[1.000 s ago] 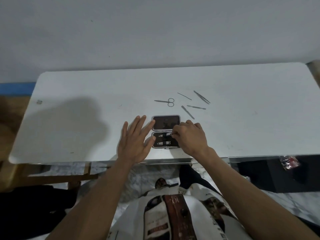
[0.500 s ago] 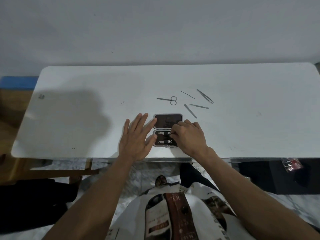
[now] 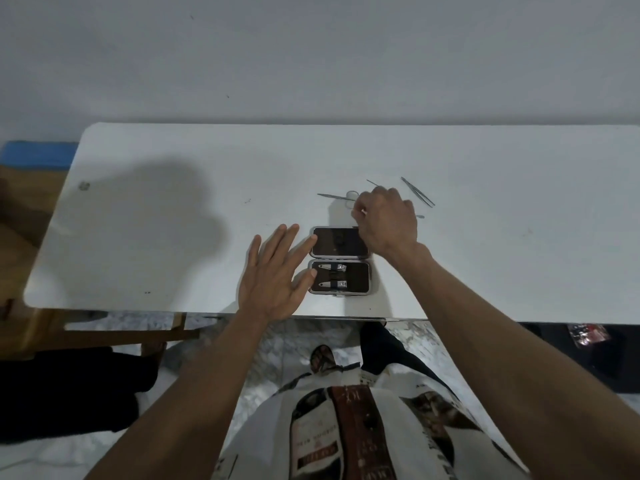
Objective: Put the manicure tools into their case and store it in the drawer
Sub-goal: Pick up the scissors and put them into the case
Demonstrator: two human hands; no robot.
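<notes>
Head view, nearest first: the person's printed white shirt (image 3: pixel 349 427) fills the bottom of the frame, with a sandalled foot (image 3: pixel 321 356) on the marbled floor below the front edge of the white table (image 3: pixel 502 258). Just past that edge the manicure case (image 3: pixel 340 260) lies open, its two halves flat on the tabletop. The nearer half holds two nail clippers (image 3: pixel 333 276), seated one above the other on the dark lining; the rest of that half is bare lining. The farther half shows only dark lining. Left hand (image 3: pixel 275 277) rests flat with fingers spread, its thumb and forefinger touching the case's left side. Right hand (image 3: pixel 386 221) is beyond the case, curled palm-down over the loose tools; whether it grips anything cannot be told. Scissors (image 3: pixel 337 196) lie just left of that hand, a thin pick (image 3: pixel 374 183) shows beyond its knuckles, tweezers (image 3: pixel 417 191) lie to its right, and another tool's tip (image 3: pixel 419 216) pokes out from under it. No drawer is identifiable.
</notes>
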